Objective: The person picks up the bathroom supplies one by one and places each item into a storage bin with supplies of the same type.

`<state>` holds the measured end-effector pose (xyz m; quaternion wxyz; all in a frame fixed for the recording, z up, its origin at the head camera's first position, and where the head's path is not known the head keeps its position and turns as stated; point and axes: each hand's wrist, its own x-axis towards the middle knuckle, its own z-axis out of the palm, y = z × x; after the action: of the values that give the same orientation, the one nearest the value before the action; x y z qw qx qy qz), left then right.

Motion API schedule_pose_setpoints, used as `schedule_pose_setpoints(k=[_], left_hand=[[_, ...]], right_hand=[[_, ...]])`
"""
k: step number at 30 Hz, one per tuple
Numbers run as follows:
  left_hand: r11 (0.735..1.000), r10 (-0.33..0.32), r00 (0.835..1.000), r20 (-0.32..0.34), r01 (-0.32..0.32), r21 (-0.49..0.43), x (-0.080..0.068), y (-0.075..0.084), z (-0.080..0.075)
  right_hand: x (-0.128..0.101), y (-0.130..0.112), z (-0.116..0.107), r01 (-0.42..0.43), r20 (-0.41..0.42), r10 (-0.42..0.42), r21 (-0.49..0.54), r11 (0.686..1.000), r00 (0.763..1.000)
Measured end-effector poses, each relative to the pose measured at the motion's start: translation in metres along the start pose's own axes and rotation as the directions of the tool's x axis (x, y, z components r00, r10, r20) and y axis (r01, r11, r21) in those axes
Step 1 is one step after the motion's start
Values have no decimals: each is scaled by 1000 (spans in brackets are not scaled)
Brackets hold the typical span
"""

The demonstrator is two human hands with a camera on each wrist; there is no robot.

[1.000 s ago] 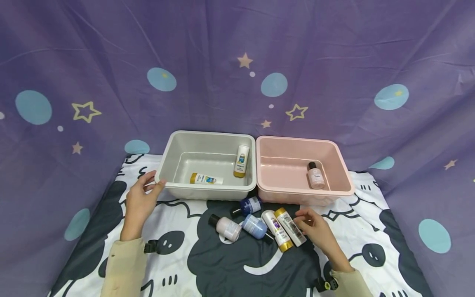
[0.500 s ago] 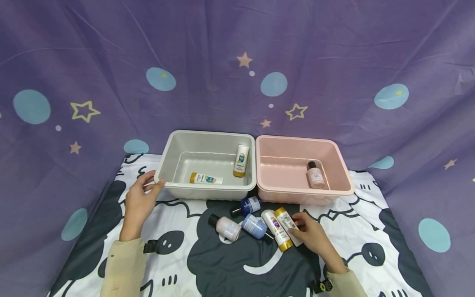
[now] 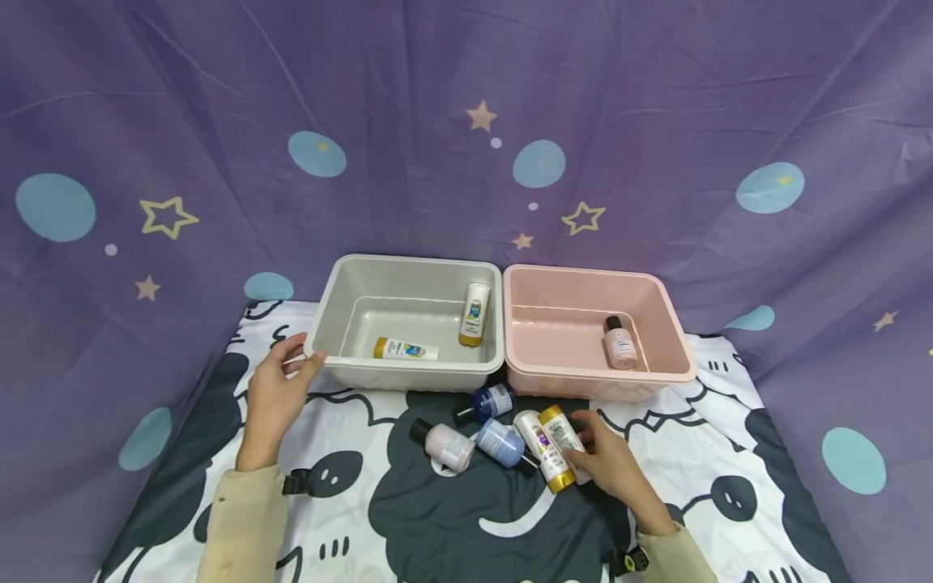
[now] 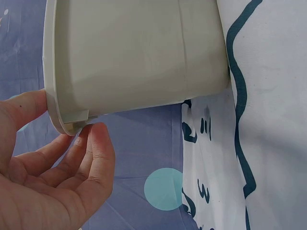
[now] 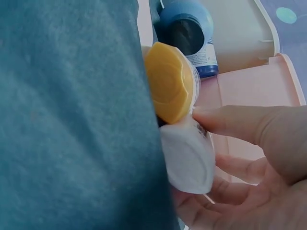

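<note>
I see my left hand (image 3: 277, 393) gripping the near left corner of the grey bin (image 3: 408, 271), thumb over the rim and fingers curled beneath the lip, which looks to me like a way of steadying it. My right hand (image 3: 608, 465) is down among the loose bottles on the patterned surface (image 3: 452, 526), thumb and fingers closing round the white-capped bottle (image 3: 567, 441), which lies on its side just right of the gold-capped bottle (image 3: 545, 449), touching it. I judge the grasp only begun: the bottle rests on the surface.

The grey bin holds two gold-capped bottles; the pink bin (image 3: 594, 279), pressed against its right side, holds one pale pink bottle (image 3: 619, 344). A dark blue bottle (image 3: 487, 402), a light blue one (image 3: 499, 443) and a pale pink one (image 3: 446, 445) lie to the left of the pair.

The left wrist view shows the fingers (image 4: 96, 153) tucked under the lip, hidden from the head camera. The right wrist view, half blocked by something blurred and teal, shows the two caps end on and the thumb (image 5: 240, 122) on the white-capped bottle's side; how firmly it is held I cannot quite tell.
</note>
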<state>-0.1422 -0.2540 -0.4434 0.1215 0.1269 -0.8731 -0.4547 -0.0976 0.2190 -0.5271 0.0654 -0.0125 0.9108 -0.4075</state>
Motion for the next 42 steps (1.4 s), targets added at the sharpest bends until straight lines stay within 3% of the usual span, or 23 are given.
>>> schedule_pose_setpoints(k=[4, 10, 25, 31, 37, 42], left_hand=[[1000, 3, 1000, 5, -3, -5, 0, 1, 0], [1000, 2, 1000, 7, -2, -10, 0, 1, 0], [1000, 3, 1000, 8, -3, -16, 0, -2, -1], [1000, 2, 1000, 2, -2, -21, 0, -2, 0], [999, 2, 1000, 5, -2, -33, -1, -1, -1], [999, 3, 1000, 12, -2, -40, -1, 0, -1]], right_hand=[[1, 1, -2, -42, 4, 42, 88, 995, 999], [1, 2, -6, -109, 17, 109, 268, 957, 994], [1, 0, -4, -142, 45, 135, 303, 942, 990], [0, 0, -12, -137, 93, 105, 476, 869, 990], [-4, -8, -20, -145, 155, 66, 584, 799, 986], [-7, -23, -29, -109, 168, 3, 628, 771, 986]])
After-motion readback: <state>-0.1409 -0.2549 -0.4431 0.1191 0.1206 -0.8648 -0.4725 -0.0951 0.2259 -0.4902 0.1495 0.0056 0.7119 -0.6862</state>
